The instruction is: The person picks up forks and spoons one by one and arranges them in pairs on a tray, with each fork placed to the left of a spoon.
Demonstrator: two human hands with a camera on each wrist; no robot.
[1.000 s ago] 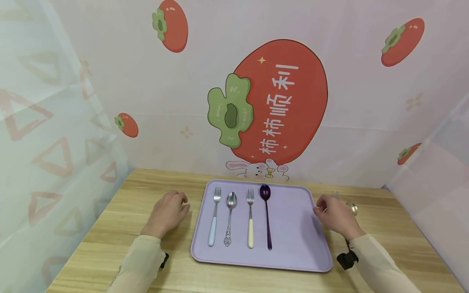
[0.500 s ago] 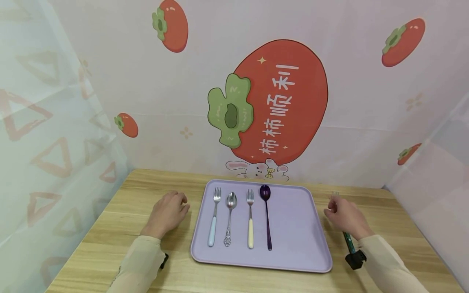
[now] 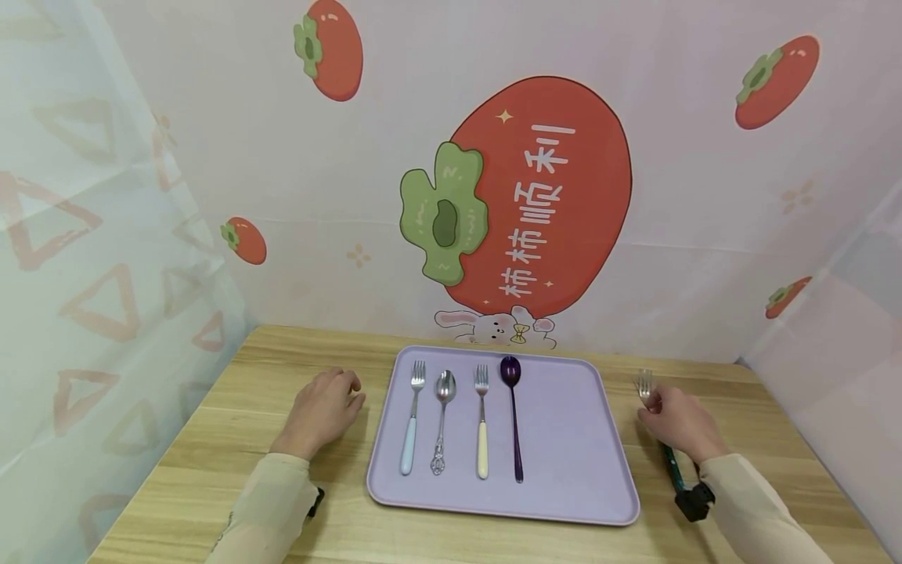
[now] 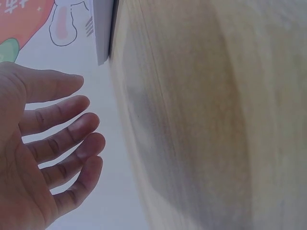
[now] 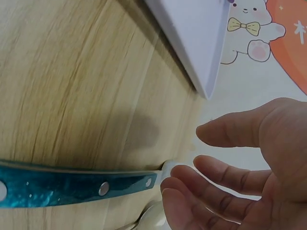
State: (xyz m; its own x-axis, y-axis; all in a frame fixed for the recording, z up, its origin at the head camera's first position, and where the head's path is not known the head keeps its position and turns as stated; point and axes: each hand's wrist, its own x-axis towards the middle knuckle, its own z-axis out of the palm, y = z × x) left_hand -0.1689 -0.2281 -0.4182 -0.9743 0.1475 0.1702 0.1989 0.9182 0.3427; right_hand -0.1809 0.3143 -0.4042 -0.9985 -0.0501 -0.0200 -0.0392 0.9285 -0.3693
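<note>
My right hand [image 3: 682, 421] hovers over a fork [image 3: 645, 385] lying on the table right of the tray. In the right wrist view, the fork's teal riveted handle [image 5: 81, 187] passes near my fingertips, with my thumb and fingers spread apart. Beside it a spoon [image 5: 154, 216] shows partly, its bowl half hidden behind my fingers. Left of the tray, my left hand [image 3: 322, 411] stays low over the table with loosely bent fingers and nothing in it. The lilac tray [image 3: 571, 439] bears a blue-handled fork [image 3: 409, 445], a silver spoon [image 3: 445, 386], a cream-handled fork [image 3: 482, 448] and a purple spoon [image 3: 510, 372].
The tray's raised rim [image 3: 507, 515] lies between the two hands. A wooden table [image 3: 247, 399] extends on both sides. Behind it stands a wall covering [image 3: 310, 274] printed with persimmons and a rabbit. Another sheet [image 3: 84, 313] hangs at the left.
My right hand has moved right and slightly nearer to me, from the tray's right edge to above the teal-handled fork, whose tines now show more. The left hand and tray cutlery stay put.
</note>
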